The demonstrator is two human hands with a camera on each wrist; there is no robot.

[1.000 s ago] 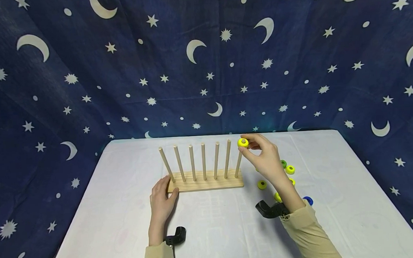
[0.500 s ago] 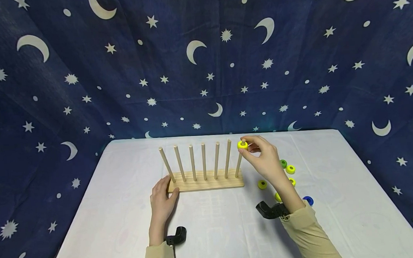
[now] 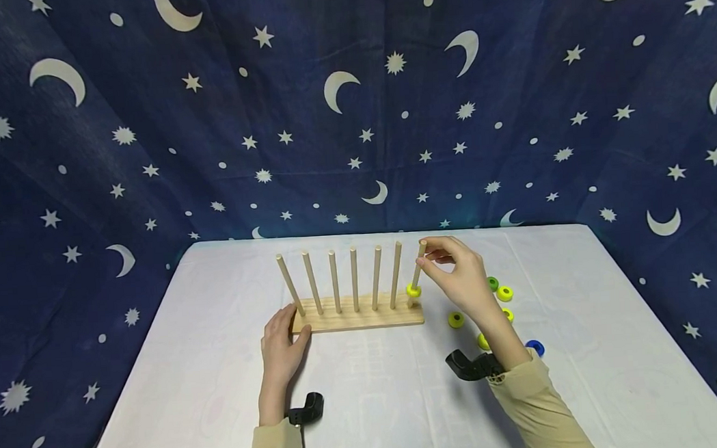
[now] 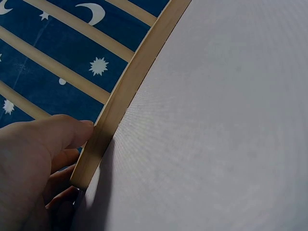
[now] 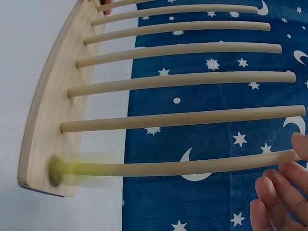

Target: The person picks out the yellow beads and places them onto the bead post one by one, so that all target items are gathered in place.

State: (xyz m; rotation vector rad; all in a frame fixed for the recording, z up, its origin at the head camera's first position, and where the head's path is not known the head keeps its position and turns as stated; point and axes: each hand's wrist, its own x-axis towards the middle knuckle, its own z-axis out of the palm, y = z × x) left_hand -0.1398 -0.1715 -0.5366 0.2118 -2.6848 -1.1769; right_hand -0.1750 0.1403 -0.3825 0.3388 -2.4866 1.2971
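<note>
Freed by the right hand (image 3: 462, 271), fingers parted, a small yellow ring (image 3: 413, 293) drops low on the 3 o'clock wooden peg (image 3: 416, 275), seemingly nearly seated; the left hand (image 3: 282, 345) grips the pale wooden base (image 3: 364, 321).

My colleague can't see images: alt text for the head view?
A yellow ring circles the rightmost peg of seven, low down, with a person's right hand at that peg's top. The left hand grips the left end of the wooden base. Loose yellow rings, a green ring and a blue ring lie at right on a white table.
</note>
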